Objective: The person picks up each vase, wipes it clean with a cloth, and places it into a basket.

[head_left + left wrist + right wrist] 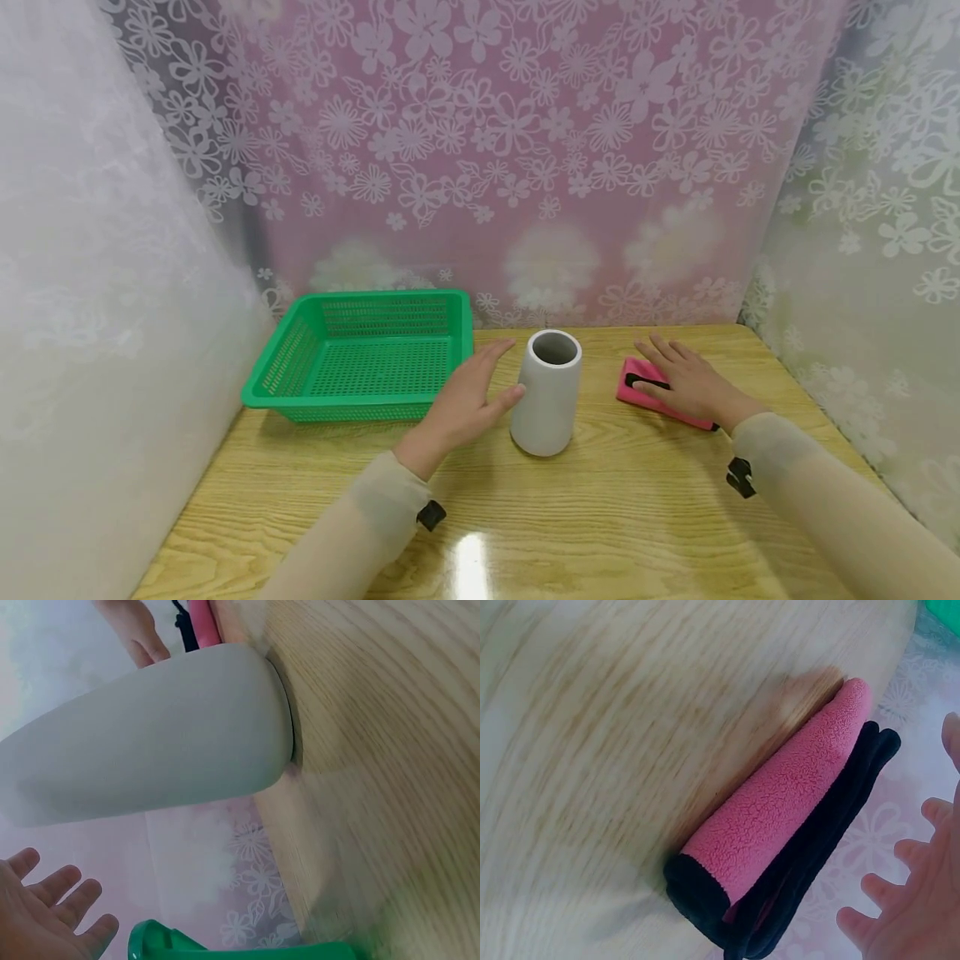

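Note:
A white vase (546,408) with a wide round mouth stands upright on the wooden table. My left hand (468,400) is beside its left side, fingers extended and thumb toward the vase; the left wrist view shows a gap between the fingers (79,900) and the vase (157,735). Over on the right lies a folded pink cloth (637,371) with black edging and a black loop. Above this cloth my right hand (686,383) is spread, palm down. From the right wrist, the folded cloth (780,810) shows on the table, with the fingers (911,855) apart from it.
A green plastic basket (360,412) with slotted walls sits at the back left, close to my left hand. Floral curtains (465,167) enclose the table (600,517) at the back and both sides. Each wrist wears a strap with a black buckle (431,515).

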Available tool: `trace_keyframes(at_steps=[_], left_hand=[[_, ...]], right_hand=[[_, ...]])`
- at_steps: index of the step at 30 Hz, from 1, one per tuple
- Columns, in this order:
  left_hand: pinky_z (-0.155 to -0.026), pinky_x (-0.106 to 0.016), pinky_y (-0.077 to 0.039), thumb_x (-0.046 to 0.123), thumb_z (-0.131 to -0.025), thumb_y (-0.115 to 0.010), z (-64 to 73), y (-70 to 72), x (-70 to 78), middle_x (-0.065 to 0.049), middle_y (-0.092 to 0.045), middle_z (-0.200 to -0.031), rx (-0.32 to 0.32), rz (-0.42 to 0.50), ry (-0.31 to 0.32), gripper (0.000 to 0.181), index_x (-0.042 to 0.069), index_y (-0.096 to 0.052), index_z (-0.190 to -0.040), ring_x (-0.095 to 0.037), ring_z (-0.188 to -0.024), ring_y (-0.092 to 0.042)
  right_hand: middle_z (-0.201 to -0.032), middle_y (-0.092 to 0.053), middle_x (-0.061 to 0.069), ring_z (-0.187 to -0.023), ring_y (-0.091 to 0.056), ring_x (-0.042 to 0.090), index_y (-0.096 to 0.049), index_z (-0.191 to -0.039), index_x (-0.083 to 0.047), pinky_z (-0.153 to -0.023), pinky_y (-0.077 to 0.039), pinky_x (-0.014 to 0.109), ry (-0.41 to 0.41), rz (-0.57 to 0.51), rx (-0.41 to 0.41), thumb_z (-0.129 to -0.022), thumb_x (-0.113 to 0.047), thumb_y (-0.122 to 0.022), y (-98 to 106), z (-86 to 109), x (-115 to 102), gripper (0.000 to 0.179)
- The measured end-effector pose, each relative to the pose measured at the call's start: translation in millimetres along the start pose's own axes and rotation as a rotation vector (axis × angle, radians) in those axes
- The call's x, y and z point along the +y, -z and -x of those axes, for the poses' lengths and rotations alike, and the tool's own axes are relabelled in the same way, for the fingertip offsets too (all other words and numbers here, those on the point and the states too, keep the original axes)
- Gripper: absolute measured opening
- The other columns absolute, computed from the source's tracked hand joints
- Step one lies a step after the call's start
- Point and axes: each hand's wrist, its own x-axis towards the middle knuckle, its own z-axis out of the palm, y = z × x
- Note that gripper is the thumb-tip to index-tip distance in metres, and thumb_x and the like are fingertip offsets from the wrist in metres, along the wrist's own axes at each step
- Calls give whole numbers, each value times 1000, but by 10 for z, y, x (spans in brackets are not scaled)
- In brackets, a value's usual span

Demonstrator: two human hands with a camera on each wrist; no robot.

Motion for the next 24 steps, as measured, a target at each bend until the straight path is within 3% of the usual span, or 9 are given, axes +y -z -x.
trace_keyframes(at_steps=[24], left_hand=[[-110,-57,-36,72,-97,-34,-156,-160,115,-5,-35,-159,60,205,49,80,22,-25,-159,-25,-142,-39]], right_hand=[[-163,-13,27,-143,-15,56,-23,-160,-9,-108,-15,75,-3,-33,-48,-99,-63,-45,-91,-69,118,84]])
